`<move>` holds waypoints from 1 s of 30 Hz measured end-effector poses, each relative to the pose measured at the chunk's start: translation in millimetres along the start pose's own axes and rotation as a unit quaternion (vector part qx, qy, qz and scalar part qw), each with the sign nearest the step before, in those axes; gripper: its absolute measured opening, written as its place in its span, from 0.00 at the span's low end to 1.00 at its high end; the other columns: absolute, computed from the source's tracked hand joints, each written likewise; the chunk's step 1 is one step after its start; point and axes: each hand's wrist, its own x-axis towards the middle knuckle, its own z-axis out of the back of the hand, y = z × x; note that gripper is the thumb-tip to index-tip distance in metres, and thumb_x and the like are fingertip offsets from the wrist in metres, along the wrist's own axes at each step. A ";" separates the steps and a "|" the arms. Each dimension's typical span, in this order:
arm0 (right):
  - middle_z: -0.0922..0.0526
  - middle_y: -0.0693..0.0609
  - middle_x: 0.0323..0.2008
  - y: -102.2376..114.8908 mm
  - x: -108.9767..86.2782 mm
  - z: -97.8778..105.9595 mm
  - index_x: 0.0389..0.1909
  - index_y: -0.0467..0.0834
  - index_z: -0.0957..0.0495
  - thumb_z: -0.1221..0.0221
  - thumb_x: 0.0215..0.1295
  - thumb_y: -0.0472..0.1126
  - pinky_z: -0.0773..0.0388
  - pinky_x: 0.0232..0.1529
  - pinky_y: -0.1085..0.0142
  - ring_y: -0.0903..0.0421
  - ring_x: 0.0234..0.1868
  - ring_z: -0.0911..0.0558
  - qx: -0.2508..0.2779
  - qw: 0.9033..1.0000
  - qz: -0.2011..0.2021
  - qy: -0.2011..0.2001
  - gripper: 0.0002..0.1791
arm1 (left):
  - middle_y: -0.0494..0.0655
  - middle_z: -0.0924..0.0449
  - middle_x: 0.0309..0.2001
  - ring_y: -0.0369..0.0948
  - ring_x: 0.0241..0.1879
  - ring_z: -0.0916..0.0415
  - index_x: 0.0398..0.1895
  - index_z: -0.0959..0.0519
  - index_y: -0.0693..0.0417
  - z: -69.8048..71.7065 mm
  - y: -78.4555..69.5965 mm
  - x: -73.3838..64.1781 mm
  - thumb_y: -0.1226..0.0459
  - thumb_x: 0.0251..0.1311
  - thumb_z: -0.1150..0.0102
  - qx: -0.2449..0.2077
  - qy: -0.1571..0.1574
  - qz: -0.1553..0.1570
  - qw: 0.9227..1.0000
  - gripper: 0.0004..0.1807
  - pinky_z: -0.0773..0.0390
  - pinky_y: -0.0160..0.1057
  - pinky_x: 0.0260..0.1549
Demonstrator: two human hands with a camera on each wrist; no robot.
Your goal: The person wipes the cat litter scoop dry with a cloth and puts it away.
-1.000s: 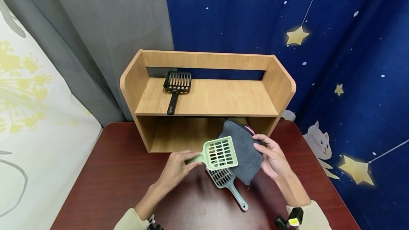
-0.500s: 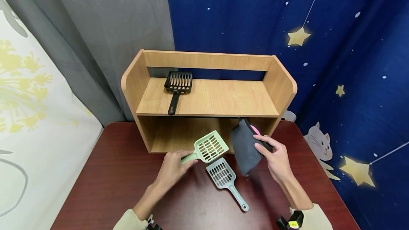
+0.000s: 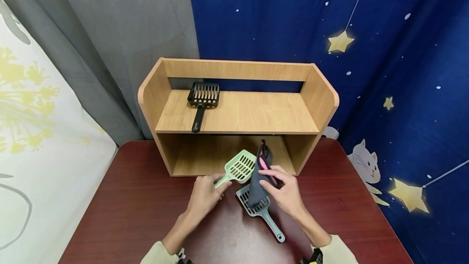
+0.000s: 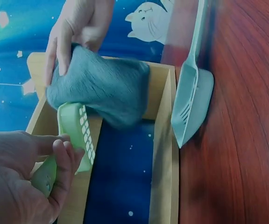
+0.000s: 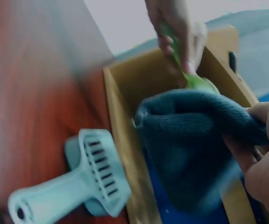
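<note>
- A dark reddish-brown table (image 3: 146, 223), its grain showing and its surface shiny, fills the near part of the scene.
- At the near edge, pale cream sleeves (image 3: 159, 255) reach in from left and right, with dark devices at the wrists.
- A blue-grey slotted scoop (image 3: 266, 214) lies on the table, its handle pointing near and right, its head toward the shelf.
- The right hand (image 3: 285, 190) pinches a grey cloth (image 3: 257, 186) between thumb and fingers, at a dark-edged side where a pink strip (image 3: 263, 163) shows. The cloth hangs folded above the blue-grey scoop's head, hiding part of it from the head view.
- The left hand (image 3: 206, 194) has thumb and fingers clamped on the handle of a green slotted scoop (image 3: 239, 168), its head pointing far and right. The cloth overlaps the right edge of that head; whether they touch, I cannot tell.
- Just beyond the hands stands a two-level wooden shelf (image 3: 260, 111).
- On its upper board, at the left, rests a black slotted scoop (image 3: 199, 107), handle pointing near.
- Farthest back hang a grey curtain (image 3: 132, 19) at left and a blue star-printed curtain (image 3: 271, 19) at right.
</note>
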 end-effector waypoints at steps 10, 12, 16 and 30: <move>0.11 0.46 0.45 6.0 -3.0 -19.5 0.46 0.41 0.09 0.25 0.57 0.28 0.21 0.41 0.74 0.57 0.45 0.16 -0.005 0.999 0.033 0.033 0.16 | 0.42 0.16 0.17 0.27 0.13 0.24 0.46 0.10 0.63 -1.3 -3.9 -0.7 0.65 0.59 0.23 0.007 -0.013 -0.002 1.000 0.14 0.27 0.28 0.17; 0.11 0.45 0.45 5.1 2.6 -13.7 0.47 0.40 0.09 0.25 0.56 0.26 0.22 0.41 0.75 0.59 0.45 0.17 -0.013 1.000 0.009 0.006 0.17 | 0.42 0.16 0.18 0.26 0.14 0.24 0.46 0.10 0.63 0.0 -3.1 -2.6 0.65 0.59 0.23 0.008 -0.015 -0.007 1.000 0.14 0.26 0.29 0.19; 0.12 0.41 0.44 3.3 16.2 1.2 0.47 0.36 0.10 0.27 0.55 0.22 0.24 0.46 0.77 0.62 0.46 0.19 -0.015 0.998 -0.039 -0.047 0.17 | 0.42 0.15 0.20 0.27 0.17 0.24 0.45 0.10 0.63 3.6 -2.1 -6.8 0.65 0.57 0.22 0.018 -0.023 -0.024 0.999 0.15 0.24 0.31 0.22; 0.11 0.49 0.44 14.3 4.2 -12.3 0.47 0.44 0.09 0.24 0.57 0.28 0.24 0.39 0.73 0.57 0.42 0.18 -0.016 0.998 0.043 0.039 0.16 | 0.36 0.18 0.15 0.27 0.16 0.26 0.46 0.10 0.62 0.4 -9.8 -2.0 0.63 0.58 0.22 0.019 -0.025 -0.012 0.999 0.15 0.28 0.31 0.20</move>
